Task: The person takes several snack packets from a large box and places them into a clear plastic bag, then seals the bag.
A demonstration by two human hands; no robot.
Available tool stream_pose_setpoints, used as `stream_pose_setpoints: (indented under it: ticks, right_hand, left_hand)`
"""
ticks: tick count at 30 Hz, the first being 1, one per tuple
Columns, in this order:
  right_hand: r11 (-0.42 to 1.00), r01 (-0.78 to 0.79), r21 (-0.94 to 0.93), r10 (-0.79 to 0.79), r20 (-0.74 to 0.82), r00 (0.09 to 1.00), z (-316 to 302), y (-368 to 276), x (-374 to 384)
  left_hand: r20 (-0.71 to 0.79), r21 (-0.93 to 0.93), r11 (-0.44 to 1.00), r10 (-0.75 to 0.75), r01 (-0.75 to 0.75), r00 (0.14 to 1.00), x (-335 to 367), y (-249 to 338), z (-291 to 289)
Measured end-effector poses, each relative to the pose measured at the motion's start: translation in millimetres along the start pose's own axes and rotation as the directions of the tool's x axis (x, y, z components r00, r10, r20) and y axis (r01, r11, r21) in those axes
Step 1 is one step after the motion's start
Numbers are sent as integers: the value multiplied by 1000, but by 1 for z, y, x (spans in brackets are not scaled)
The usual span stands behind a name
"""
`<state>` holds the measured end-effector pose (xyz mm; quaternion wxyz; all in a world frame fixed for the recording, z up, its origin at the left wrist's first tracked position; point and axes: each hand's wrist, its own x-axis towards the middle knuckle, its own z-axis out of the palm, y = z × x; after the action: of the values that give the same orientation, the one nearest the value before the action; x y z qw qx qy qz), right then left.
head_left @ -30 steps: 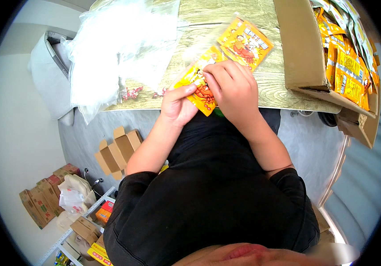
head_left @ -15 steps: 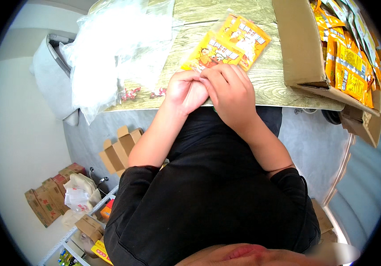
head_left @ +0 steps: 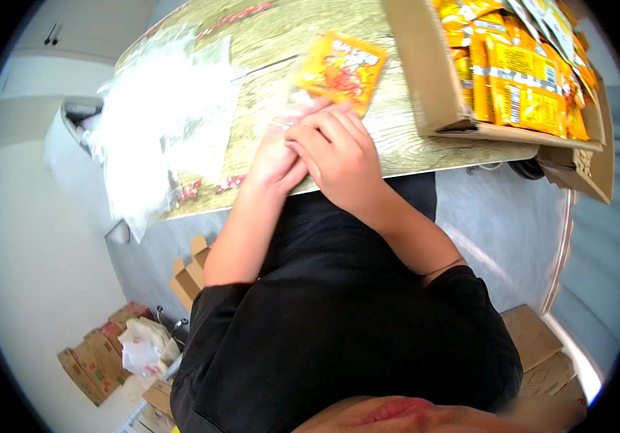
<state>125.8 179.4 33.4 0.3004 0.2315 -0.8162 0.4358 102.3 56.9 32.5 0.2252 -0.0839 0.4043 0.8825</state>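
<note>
An orange printed packet (head_left: 344,68) lies on the wood-grain table (head_left: 396,148), just beyond my hands. A clear plastic bag (head_left: 297,95) shows at its near left side and runs to the fingers of my left hand (head_left: 275,155), which appear closed on it. Across those fingers lies my right hand (head_left: 342,150), its own fingers bent and pressed together. Whatever my right fingertips pinch is hidden. Both hands rest close to the table's front edge.
A pile of clear plastic bags (head_left: 144,137) covers the table's left side. At the right stands an open cardboard box (head_left: 425,79) full of orange packets (head_left: 526,86). Small red wrappers (head_left: 230,183) lie by the front edge. Cartons (head_left: 97,364) stand on the floor.
The view has shifted, moving the table and box left in the picture. Two orange packets showed before; one shows now. My left fingers have straightened forward under my right hand.
</note>
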Motion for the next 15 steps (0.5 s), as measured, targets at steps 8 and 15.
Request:
stream_pose_setpoints:
  ticks: [8, 15]
  right_hand:
    - [1000, -24, -1, 24, 37, 999, -6, 17, -11]
    - [998, 38, -46, -31, 153, 988, 24, 34, -23]
  left_hand:
    - [259, 851, 371, 321, -372, 911, -48, 82, 34]
    - [825, 565, -355, 269, -745, 497, 81, 37, 206]
